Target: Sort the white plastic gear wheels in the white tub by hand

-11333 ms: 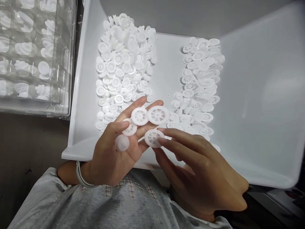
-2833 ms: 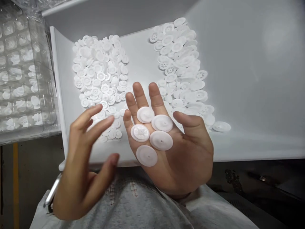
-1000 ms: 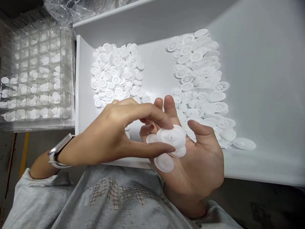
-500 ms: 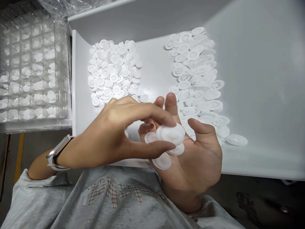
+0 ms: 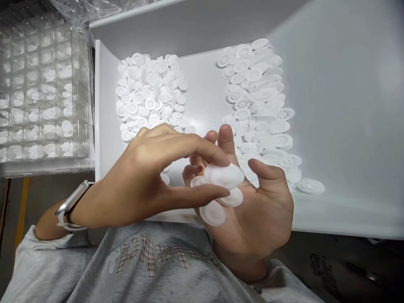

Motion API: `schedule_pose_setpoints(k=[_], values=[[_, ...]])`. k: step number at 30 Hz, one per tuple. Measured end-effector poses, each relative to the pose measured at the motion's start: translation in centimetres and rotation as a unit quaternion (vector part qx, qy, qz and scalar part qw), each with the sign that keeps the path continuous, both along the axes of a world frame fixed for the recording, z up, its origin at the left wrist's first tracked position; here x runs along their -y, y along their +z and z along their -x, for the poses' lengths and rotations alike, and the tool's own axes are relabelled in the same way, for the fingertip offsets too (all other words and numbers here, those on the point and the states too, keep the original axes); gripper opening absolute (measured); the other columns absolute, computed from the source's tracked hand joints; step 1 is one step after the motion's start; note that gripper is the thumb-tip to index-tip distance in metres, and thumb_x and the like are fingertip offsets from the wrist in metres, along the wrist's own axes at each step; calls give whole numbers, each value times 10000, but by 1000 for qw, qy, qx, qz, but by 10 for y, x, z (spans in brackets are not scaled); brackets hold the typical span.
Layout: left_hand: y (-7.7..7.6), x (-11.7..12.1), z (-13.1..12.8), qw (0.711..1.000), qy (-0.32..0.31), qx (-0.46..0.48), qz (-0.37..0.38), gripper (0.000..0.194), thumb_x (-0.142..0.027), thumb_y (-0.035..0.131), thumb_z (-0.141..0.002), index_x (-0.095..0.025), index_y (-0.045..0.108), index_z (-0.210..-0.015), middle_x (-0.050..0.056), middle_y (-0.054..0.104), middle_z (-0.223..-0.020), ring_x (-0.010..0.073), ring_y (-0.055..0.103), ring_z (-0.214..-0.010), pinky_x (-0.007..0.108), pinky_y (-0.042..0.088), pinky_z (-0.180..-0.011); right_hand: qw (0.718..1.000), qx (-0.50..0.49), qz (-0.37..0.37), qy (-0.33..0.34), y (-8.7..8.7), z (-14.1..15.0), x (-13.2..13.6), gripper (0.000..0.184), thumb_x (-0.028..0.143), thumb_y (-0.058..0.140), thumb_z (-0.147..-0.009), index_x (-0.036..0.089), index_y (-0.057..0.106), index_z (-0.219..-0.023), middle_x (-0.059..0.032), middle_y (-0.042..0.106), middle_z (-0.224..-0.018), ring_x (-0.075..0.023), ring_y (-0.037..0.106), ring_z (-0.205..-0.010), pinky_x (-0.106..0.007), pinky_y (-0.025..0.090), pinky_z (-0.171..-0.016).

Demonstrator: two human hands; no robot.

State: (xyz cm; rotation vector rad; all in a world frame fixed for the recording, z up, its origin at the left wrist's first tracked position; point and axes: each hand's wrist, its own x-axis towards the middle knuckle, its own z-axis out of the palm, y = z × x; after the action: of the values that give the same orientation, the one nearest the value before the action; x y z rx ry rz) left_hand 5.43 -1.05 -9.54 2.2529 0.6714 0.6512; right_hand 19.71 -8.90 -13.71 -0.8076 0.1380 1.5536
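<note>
My left hand [image 5: 151, 176], with a watch [image 5: 74, 204] on its wrist, has its index finger and thumb around the edges of a white plastic disc [image 5: 225, 175]. Below it is my right hand [image 5: 252, 206], palm up, with fingers partly curled and thumb apart. Several more white discs [image 5: 213, 213] rest on that palm and fingers, some overlapping. My left hand partly hides the right fingers. Just beyond the hands, a heap of larger spoked white discs [image 5: 265, 92] lies in the white bin [image 5: 341, 126].
A second heap, of smaller white wheel-like parts [image 5: 151, 92], lies at the bin's left. Outside the left wall stands a clear compartment tray [image 5: 38, 162] with white parts in its pockets. Clear plastic film [image 5: 82, 10] sits at the back left.
The left finger and thumb have shifted slightly left and sit a little wider around the disc. The discs in my right palm have moved slightly; the heaps look unchanged.
</note>
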Motion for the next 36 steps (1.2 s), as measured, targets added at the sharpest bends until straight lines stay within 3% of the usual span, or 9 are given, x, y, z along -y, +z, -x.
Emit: schedule_pose_setpoints(k=[4,8,10,12,17,20,25,30,36], values=[[13,-10,5,982,42,-73,-166,210,-308,761,-864,-189,681,-1018,-36,760,-919,131,683,-885,331,496,-816,999,-33,-11,6,-1,-2,0,306,414,695,-759,356,753,-1053,95,754,-1099,-64,718,-902,-127,596,-746],[38,-62,-8,932,79,-167,-311,218,-338,807,-803,-193,706,-930,-21,741,-863,182,673,-867,418,492,-806,999,-50,-16,-12,-3,-1,0,317,402,682,-767,331,759,-1067,79,759,-1088,-76,724,-974,-161,603,-835],[49,-106,-18,907,185,-267,-269,263,-446,612,-937,-203,691,-999,-26,729,-1025,178,639,-1044,505,467,-1000,999,-47,-19,-17,-3,1,0,318,401,678,-765,329,761,-1063,70,759,-1086,-79,724,-980,-167,607,-831],[53,-153,-25,884,267,-280,-263,642,-495,153,-1041,-78,603,-1230,17,610,-1265,243,546,-1304,594,363,-1076,999,-41,-19,-20,-3,2,1,325,398,679,-756,331,763,-1063,63,758,-1099,-85,723,-990,-176,610,-834],[39,-211,-10,856,364,-299,-214,832,-744,410,-924,-56,411,-1391,155,454,-1528,247,473,-1251,702,305,-1175,999,-25,-22,-24,-3,-1,2,344,418,680,-754,340,763,-1078,67,754,-1123,-86,721,-1003,-173,606,-842],[33,-183,1,888,290,-304,-188,630,-605,393,-1010,-115,481,-1397,72,553,-1445,176,596,-1153,522,491,-1089,998,-32,-45,-16,-2,0,1,317,420,631,-794,341,763,-1071,76,754,-1126,-72,718,-1009,-160,595,-844],[44,-80,12,927,166,-262,-211,322,-147,579,-934,-124,637,-1249,21,687,-1211,93,643,-973,265,532,-852,993,-72,-96,-18,1,3,-2,379,432,443,-889,330,742,-1097,94,725,-1220,-56,685,-1125,-173,559,-926],[34,-4,18,955,-77,-157,-240,226,-265,637,-957,-157,661,-1154,23,711,-991,103,630,-837,267,490,-696,986,-89,-135,-27,1,2,0,425,475,389,-917,337,688,-1186,95,691,-1295,-57,644,-1213,-228,508,-1039],[-1,4,-6,955,-104,-157,-228,267,-421,608,-958,-162,668,-983,17,731,-921,165,647,-781,324,478,-668,981,-88,-172,-18,-2,0,5,442,494,366,-920,362,642,-1239,92,673,-1326,-73,638,-1224,-359,376,-1189]])
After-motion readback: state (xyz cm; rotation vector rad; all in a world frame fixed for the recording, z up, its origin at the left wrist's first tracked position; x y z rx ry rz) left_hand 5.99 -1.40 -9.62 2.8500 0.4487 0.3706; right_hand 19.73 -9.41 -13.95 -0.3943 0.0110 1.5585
